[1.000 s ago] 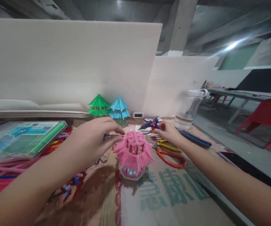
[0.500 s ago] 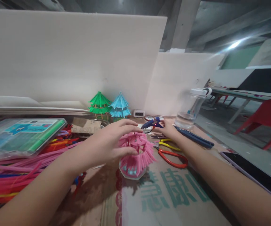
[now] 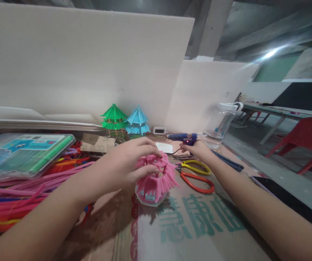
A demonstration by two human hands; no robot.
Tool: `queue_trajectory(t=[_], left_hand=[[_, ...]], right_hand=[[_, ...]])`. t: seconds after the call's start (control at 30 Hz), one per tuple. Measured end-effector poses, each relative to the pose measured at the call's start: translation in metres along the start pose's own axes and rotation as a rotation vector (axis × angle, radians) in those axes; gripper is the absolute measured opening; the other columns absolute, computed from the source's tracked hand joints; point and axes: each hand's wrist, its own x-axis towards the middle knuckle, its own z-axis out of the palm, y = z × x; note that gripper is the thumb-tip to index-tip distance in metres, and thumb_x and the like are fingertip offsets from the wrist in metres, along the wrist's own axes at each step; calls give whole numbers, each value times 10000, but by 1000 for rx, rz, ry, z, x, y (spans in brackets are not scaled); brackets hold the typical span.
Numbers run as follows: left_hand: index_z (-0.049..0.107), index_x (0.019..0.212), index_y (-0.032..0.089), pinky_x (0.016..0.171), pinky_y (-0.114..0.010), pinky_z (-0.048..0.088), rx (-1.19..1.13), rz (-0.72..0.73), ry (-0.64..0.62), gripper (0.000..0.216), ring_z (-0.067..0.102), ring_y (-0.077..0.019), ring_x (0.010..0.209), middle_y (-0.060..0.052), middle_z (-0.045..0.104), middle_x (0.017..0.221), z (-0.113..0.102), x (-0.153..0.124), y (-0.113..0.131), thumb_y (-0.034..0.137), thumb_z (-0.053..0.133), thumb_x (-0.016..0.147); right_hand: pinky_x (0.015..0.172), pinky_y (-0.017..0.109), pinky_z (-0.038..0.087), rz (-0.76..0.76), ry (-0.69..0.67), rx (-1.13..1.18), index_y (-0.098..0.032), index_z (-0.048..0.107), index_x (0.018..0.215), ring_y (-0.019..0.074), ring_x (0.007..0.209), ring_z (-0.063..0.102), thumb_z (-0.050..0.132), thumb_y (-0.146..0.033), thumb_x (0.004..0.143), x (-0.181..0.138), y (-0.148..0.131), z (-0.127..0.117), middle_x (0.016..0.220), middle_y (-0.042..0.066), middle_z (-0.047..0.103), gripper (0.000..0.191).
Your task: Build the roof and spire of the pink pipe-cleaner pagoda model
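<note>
A pink pipe-cleaner pavilion (image 3: 158,179) stands on a clear base on the cardboard sheet (image 3: 199,224). My left hand (image 3: 123,165) is wrapped round its top and left side. My right hand (image 3: 196,149) reaches further back and grips the handle of a blue glue gun (image 3: 181,137), which is lifted and lies level with its nozzle pointing left. A small red light shows on the gun.
Yellow-handled pliers (image 3: 195,166) and red-handled pliers (image 3: 198,183) lie right of the pavilion. Green (image 3: 114,117) and blue (image 3: 137,121) pavilions stand by the white board. Pipe cleaners (image 3: 22,188) and a plastic case (image 3: 22,152) fill the left. A water bottle (image 3: 222,121) and phone (image 3: 289,203) sit right.
My left hand moved from the pavilion's left edge onto its top and closed round it. My right hand took the glue gun and raised it, turning it level.
</note>
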Motion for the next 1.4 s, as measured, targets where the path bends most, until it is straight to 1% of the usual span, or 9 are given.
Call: queue_trajectory(t=[0.2, 0.37, 0.53, 0.7, 0.83, 0.93, 1.13, 1.23, 1.4], left_hand=[[624, 862, 164, 697, -297, 442, 150, -69, 190, 252, 594, -181, 791, -39, 649, 829, -5, 1, 3, 170, 376, 906], [553, 640, 178, 657, -308, 420, 206, -18, 184, 270, 538, -181, 695, -27, 563, 676, -9, 1, 5, 130, 350, 811], [670, 871, 173, 795, -314, 468, 102, -48, 201, 218, 593, -190, 898, -48, 629, 924, -8, 1, 5, 293, 490, 896], [705, 1003, 210, 844, -291, 476, 6, 42, 96, 216, 604, -168, 984, -60, 642, 1070, 1, 2, 0, 224, 504, 924], [706, 989, 203, 827, -305, 486, 16, 30, 46, 225, 623, -179, 971, -65, 645, 1102, 4, 3, 3, 160, 518, 873], [708, 963, 202, 783, -291, 484, 32, 4, 35, 217, 637, -173, 932, -52, 651, 1090, 3, 3, 6, 159, 520, 864], [696, 927, 203, 718, -271, 463, 72, 7, 33, 162, 629, -162, 869, -39, 636, 1034, 2, 3, 5, 189, 546, 867], [686, 932, 197, 745, -281, 465, 72, 5, 24, 172, 623, -169, 891, -46, 629, 1028, 1, 3, 5, 214, 519, 892], [629, 1130, 211, 837, -328, 470, 62, -104, 18, 368, 604, -225, 1027, -65, 637, 1129, 0, 4, 5, 480, 540, 894]], right_hand=[[716, 302, 526, -180, 1, 294, -180, 682, 926, 190, 751, 705, 636, -436, 788, -49, -26, -33, 950, 81, 746, 294], [695, 295, 536, -331, -93, 526, -191, 688, 918, 174, 730, 688, 724, -421, 743, -78, -33, -45, 941, 65, 736, 292], [642, 282, 531, -415, -242, 453, -199, 696, 890, 164, 684, 661, 719, -437, 775, -98, -33, -53, 802, 38, 717, 265], [618, 299, 560, -582, -330, 414, -226, 736, 833, 206, 700, 689, 693, -543, 764, -111, -44, -60, 776, 47, 731, 327], [719, 340, 601, -556, -382, 378, -282, 759, 909, 242, 809, 727, 702, -547, 751, -115, -48, -61, 870, 41, 765, 314], [750, 351, 606, -524, -354, 292, -278, 763, 904, 247, 810, 731, 700, -555, 746, -115, -46, -58, 842, 38, 770, 326], [636, 346, 594, -597, -239, 160, -243, 727, 728, 242, 685, 706, 663, -610, 738, -117, -50, -55, 728, 44, 743, 372], [705, 380, 586, -591, -205, 113, -247, 715, 678, 261, 722, 696, 674, -608, 720, -117, -51, -57, 692, 48, 722, 366], [692, 367, 563, -543, -241, 229, -232, 713, 792, 266, 804, 695, 645, -629, 741, -108, -40, -56, 819, 65, 738, 407]])
